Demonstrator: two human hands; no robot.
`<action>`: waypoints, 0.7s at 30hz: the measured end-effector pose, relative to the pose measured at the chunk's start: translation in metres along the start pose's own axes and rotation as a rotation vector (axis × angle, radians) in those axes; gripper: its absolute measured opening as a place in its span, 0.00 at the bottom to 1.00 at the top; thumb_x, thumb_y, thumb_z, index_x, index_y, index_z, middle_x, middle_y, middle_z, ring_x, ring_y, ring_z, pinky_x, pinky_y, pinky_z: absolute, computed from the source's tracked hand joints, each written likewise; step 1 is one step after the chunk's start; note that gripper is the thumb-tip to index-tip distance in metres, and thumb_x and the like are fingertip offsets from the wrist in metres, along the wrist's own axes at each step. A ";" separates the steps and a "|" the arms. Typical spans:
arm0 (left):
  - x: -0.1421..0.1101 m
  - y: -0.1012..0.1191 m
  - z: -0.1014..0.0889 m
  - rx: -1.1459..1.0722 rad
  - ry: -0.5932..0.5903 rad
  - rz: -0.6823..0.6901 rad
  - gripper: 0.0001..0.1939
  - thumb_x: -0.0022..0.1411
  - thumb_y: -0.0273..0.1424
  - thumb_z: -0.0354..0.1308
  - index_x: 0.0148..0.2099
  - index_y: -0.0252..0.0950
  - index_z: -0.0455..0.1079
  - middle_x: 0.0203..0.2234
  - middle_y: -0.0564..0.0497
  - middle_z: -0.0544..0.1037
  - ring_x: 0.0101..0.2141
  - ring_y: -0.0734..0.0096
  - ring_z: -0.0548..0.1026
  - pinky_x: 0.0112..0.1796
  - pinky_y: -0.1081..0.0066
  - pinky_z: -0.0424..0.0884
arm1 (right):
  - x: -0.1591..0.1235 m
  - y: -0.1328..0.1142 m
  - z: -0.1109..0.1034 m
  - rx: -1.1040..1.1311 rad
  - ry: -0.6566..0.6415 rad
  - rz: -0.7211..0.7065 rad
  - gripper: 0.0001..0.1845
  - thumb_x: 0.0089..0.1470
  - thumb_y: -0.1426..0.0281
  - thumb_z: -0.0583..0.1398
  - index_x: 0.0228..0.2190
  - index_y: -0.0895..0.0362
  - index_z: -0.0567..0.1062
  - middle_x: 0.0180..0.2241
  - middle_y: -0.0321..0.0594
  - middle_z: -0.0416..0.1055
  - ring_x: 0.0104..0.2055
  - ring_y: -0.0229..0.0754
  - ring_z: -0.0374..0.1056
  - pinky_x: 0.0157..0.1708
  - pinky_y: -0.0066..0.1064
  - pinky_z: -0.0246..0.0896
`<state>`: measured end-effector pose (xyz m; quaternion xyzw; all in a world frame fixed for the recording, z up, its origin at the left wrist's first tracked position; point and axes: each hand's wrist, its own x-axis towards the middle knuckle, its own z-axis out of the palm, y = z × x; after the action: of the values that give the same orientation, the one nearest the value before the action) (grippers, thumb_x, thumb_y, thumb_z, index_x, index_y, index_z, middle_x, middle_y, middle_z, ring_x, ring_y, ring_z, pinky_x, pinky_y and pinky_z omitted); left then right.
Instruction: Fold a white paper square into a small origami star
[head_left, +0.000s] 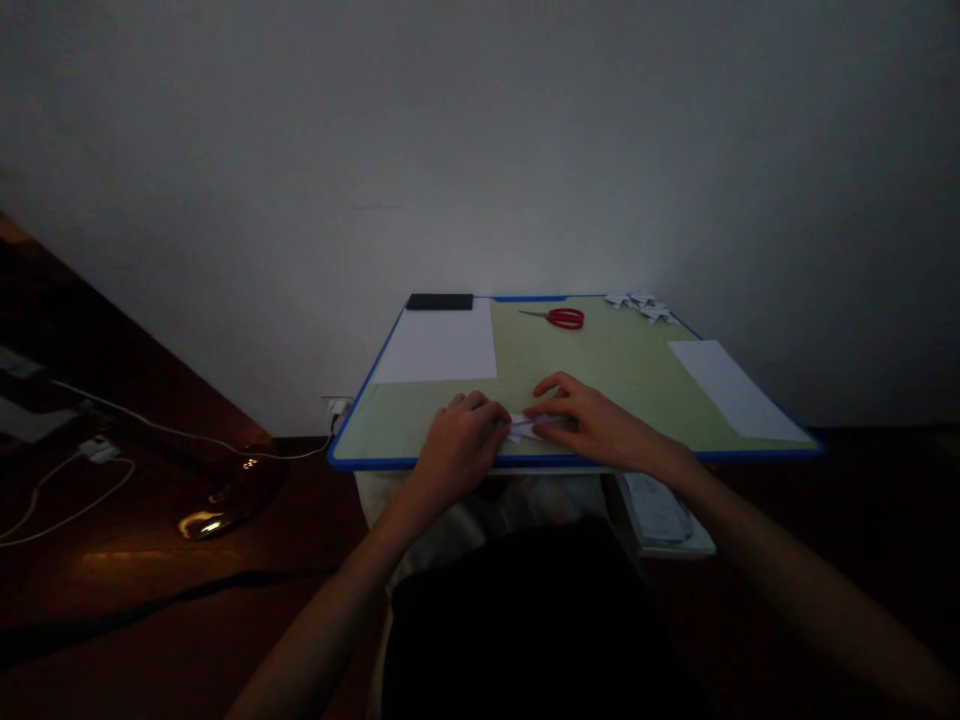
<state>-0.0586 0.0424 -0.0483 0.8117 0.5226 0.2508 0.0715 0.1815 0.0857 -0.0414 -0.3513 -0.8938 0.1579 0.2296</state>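
Note:
A small piece of folded white paper (519, 428) lies near the front edge of the table, between my two hands. My left hand (463, 442) has its fingers curled, with the thumb and fingertips closed on the paper's left end. At the right end, my right hand (592, 425) holds the paper with thumb and fingers; its index finger is arched above. Fingers hide part of the folds. Farther back lie red-handled scissors (564, 318), blades pointing left. A heap of small folded paper pieces (643, 305) sits at the far right corner.
White sheets (442, 345) lie at the back left, under a dark flat case (439, 301). A long paper strip (735, 390) rests along the right side. The green tabletop (600, 360) has a blue rim and stands against a wall. Cables (187, 430) run at left.

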 end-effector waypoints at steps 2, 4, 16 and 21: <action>0.001 -0.001 0.001 0.008 0.020 0.004 0.09 0.72 0.26 0.57 0.45 0.38 0.79 0.42 0.44 0.80 0.45 0.56 0.77 0.48 0.57 0.73 | 0.002 0.000 -0.003 -0.020 0.015 -0.059 0.10 0.62 0.65 0.68 0.45 0.51 0.82 0.58 0.47 0.73 0.61 0.55 0.69 0.61 0.54 0.66; 0.002 0.000 0.002 0.027 0.037 -0.010 0.08 0.71 0.26 0.56 0.46 0.37 0.78 0.42 0.44 0.80 0.46 0.55 0.77 0.49 0.56 0.73 | 0.004 -0.001 -0.003 -0.019 0.006 -0.102 0.09 0.61 0.64 0.69 0.43 0.50 0.81 0.53 0.44 0.78 0.60 0.54 0.70 0.61 0.55 0.65; 0.001 0.008 0.007 -0.408 0.125 -0.075 0.08 0.64 0.27 0.64 0.46 0.38 0.73 0.40 0.46 0.83 0.42 0.58 0.80 0.46 0.58 0.75 | -0.017 -0.007 0.018 0.151 0.387 -0.177 0.13 0.62 0.72 0.67 0.48 0.51 0.82 0.55 0.47 0.76 0.55 0.49 0.76 0.54 0.46 0.76; -0.004 0.027 0.007 -1.049 0.261 -0.121 0.17 0.62 0.32 0.70 0.52 0.38 0.73 0.40 0.49 0.82 0.39 0.65 0.82 0.43 0.66 0.78 | -0.024 -0.032 0.015 0.298 0.628 -0.111 0.15 0.61 0.71 0.69 0.50 0.47 0.83 0.51 0.43 0.79 0.53 0.47 0.78 0.53 0.43 0.77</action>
<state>-0.0351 0.0284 -0.0451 0.5979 0.3775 0.5719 0.4158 0.1710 0.0449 -0.0473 -0.2963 -0.7645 0.1581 0.5502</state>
